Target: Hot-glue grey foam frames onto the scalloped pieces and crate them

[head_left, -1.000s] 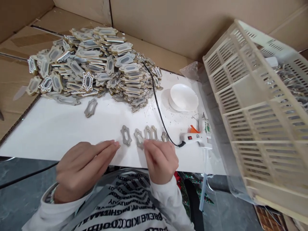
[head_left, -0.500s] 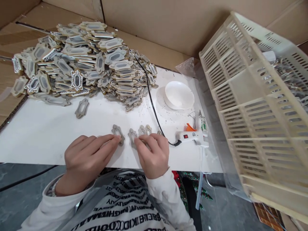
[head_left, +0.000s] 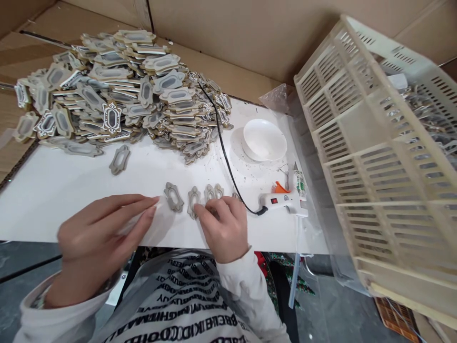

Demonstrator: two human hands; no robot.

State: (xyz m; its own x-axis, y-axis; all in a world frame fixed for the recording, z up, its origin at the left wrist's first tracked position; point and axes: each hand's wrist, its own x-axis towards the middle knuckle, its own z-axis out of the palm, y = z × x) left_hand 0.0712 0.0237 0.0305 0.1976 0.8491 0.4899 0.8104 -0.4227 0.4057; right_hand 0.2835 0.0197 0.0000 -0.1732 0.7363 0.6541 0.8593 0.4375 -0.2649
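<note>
My left hand [head_left: 107, 233] hovers over the white table, left of the row, its fingers stretched out and nothing visible in them. Just right of its fingertips lies a small grey ornate frame [head_left: 173, 197] with an oblong opening, slightly tilted. Curled fingers of my right hand [head_left: 224, 226] grip the right edge of a second small frame [head_left: 193, 202], which lies almost straight. Behind those knuckles two more frames [head_left: 213, 191] lie side by side, partly covered. Another small piece [head_left: 235, 196] shows only in part beside the black cable.
A large heap of similar frames [head_left: 117, 90] fills the back left, with one loose frame [head_left: 119, 159] before it. A white bowl [head_left: 264, 140] and a white glue gun [head_left: 282, 202] with its black cable [head_left: 223, 147] lie right. A cream slatted crate [head_left: 360, 157] stands beyond.
My left hand has let go of the leftmost frame and moved left. The frame at my right hand has turned straighter and shifted slightly left.
</note>
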